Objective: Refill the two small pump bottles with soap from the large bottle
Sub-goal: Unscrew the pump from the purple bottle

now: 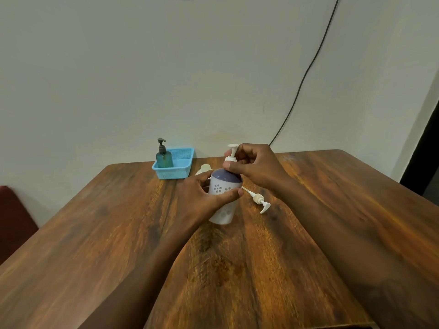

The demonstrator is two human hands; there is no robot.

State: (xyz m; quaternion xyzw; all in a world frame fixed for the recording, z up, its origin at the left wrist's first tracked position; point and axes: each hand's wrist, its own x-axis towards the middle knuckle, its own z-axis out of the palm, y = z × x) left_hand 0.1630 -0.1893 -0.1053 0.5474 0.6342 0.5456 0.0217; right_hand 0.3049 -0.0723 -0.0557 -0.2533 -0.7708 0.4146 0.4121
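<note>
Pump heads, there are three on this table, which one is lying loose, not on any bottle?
The white pump head lying on the table right of the white bottle; the others sit upright on that bottle and the green bottle.

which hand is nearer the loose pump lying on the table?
Right. The right hand grips the pump on the white bottle, just above and behind the loose pump; the left hand is across the bottle.
</note>
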